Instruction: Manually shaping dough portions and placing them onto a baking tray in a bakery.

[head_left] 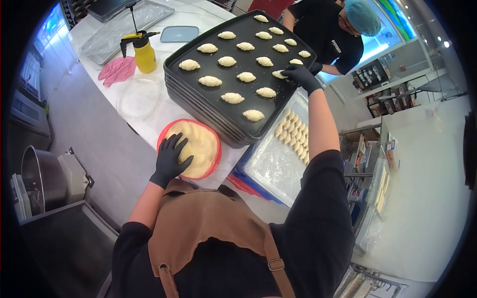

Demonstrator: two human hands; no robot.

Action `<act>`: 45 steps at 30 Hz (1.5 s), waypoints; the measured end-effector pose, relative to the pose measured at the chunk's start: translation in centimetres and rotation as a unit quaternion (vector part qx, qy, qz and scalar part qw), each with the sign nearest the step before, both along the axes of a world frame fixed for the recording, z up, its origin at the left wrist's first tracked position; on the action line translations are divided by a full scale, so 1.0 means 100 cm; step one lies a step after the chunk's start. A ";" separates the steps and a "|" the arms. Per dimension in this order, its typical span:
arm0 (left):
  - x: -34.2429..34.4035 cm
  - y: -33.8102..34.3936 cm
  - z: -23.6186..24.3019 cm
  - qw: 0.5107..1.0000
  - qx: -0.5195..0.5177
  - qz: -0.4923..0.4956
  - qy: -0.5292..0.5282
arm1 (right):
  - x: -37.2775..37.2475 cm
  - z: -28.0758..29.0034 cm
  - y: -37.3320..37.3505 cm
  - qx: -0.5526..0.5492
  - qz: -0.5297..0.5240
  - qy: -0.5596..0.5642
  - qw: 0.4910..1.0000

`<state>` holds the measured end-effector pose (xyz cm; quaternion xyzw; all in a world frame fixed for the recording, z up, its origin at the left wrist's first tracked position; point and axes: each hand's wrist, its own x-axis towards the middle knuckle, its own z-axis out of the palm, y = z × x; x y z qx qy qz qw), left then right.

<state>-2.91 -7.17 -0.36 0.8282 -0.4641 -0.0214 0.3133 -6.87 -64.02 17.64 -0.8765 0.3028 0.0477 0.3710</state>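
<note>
My left hand (174, 159), in a black glove, rests with fingers spread on the pale beige contents (201, 149) of a round red container (216, 159). My right hand (300, 75), also black-gloved, reaches to the right side of a stack of black baking trays (195, 102), its fingers closed on a small pale crescent pastry (278, 74). Similar coated pastries (232, 98) lie spaced over the top tray. Below my right arm, a lighter tray (271, 174) holds rows of smaller, smoother pieces (290, 134).
A yellow spray bottle (145, 57), pink cloth (112, 72), clear lid (131, 99) and grey-blue small tray (179, 34) lie on the white table (151, 121). A co-worker (328, 27) stands beyond the trays. A steel mixer bowl (37, 179) is at left, shelving (370, 129) at right.
</note>
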 end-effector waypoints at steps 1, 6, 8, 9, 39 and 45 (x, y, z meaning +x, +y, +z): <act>0.000 -0.002 0.001 1.000 0.001 0.003 0.000 | 0.004 -0.004 -0.013 -0.002 -0.002 -0.002 1.000; 0.001 -0.007 0.005 1.000 0.009 0.013 -0.001 | 0.001 -0.025 -0.044 -0.113 0.090 -0.003 0.989; 0.001 -0.006 0.005 1.000 0.013 0.016 0.000 | 0.001 -0.024 -0.030 -0.165 0.096 -0.060 0.980; 0.000 -0.006 0.005 1.000 0.016 0.018 0.000 | 0.000 -0.022 -0.022 -0.164 0.098 -0.060 0.980; -0.045 -0.046 0.042 0.912 -0.393 0.069 0.098 | -0.083 -0.238 0.343 0.397 0.076 -0.320 0.857; -0.057 -0.042 -0.004 0.955 -0.274 0.108 0.009 | -0.076 -0.110 0.390 0.367 0.111 -0.264 0.885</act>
